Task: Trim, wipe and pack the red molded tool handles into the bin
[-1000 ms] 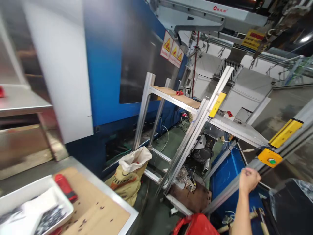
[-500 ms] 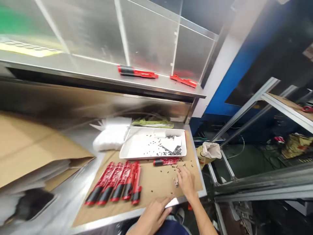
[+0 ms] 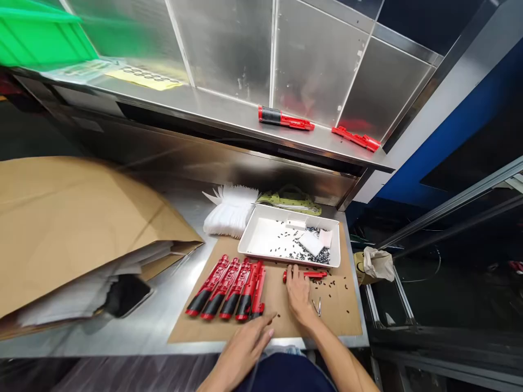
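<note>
My right hand point(image 3: 299, 291) has its fingers closed over the dark end of a red and black plastic part point(image 3: 315, 274) lying below the white tray. Just right of that wrist, a pair of tweezers point(image 3: 317, 306) lies on the cardboard. My left hand point(image 3: 246, 345) rests open at the front edge, fingers stretched towards the right end of a row of several similar red and black plastic parts point(image 3: 229, 288). Small black pieces point(image 3: 332, 283) are scattered on the cardboard sheet point(image 3: 278, 331). More of them lie in the white tray point(image 3: 261, 234), with small white pads point(image 3: 311, 243) on top.
A large brown paper bag point(image 3: 90, 218) with papers and a dark phone-like object point(image 3: 126, 295) fills the left. White sheets point(image 3: 231, 218) and a green pouch point(image 3: 290, 201) sit behind. Two red parts point(image 3: 286, 118) lie on the metal shelf point(image 3: 229, 117), with a green bin point(image 3: 44, 38) at left.
My right hand has left the tweezers and moved left onto the single red and black part. My left hand has shifted slightly towards the row. The view has swung left.
</note>
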`<state>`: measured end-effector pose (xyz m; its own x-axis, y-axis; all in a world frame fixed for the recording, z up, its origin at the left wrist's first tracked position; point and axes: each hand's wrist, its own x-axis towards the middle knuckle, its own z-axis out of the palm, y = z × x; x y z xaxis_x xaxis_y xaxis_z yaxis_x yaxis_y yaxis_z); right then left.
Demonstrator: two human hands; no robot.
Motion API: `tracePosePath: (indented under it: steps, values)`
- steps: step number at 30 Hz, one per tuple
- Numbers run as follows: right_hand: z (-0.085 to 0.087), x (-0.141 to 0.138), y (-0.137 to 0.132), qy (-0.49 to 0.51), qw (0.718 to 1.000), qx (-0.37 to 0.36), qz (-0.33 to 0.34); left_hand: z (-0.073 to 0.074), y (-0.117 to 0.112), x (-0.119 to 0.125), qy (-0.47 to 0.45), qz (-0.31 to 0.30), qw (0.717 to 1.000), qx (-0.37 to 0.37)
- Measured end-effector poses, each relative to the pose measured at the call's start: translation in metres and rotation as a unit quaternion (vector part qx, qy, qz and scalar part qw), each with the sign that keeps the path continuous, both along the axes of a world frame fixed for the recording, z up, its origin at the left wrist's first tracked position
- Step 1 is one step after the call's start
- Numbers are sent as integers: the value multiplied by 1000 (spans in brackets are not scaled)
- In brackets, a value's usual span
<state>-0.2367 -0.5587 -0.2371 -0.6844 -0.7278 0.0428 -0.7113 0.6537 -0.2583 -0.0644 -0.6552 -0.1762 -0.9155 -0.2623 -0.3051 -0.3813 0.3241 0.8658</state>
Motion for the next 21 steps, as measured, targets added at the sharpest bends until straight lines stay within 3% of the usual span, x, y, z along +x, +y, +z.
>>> tracePosePath:
  steps: [3,6,8,10,11,12,14,16,18,21]
  values:
    - [11,2,11,1,1000,-4,-7,1,-10,-14,-27,79,989,118]
    - [28,12,31,8,999,-32,10,0,-9,-31,-55,120,955,265]
    - [42,26,46,12,998,-55,23,4,0,-42,-70,132,887,437]
    - [57,41,58,28,994,-101,42,15,14,-53,-74,140,772,616]
    - [64,49,64,45,987,-142,55,22,21,-59,-70,142,725,670]
    - [72,55,68,64,977,-191,68,30,27,-64,-64,142,700,697]
    - [85,62,79,82,951,-287,81,46,35,-72,-45,148,683,713]
    - [92,58,93,40,941,-333,42,61,36,-77,-22,164,673,721]
    - [88,45,110,-52,951,-297,-64,74,33,-79,1,190,681,708]
    - [63,21,126,-150,952,-167,-206,91,27,-80,27,212,707,674]
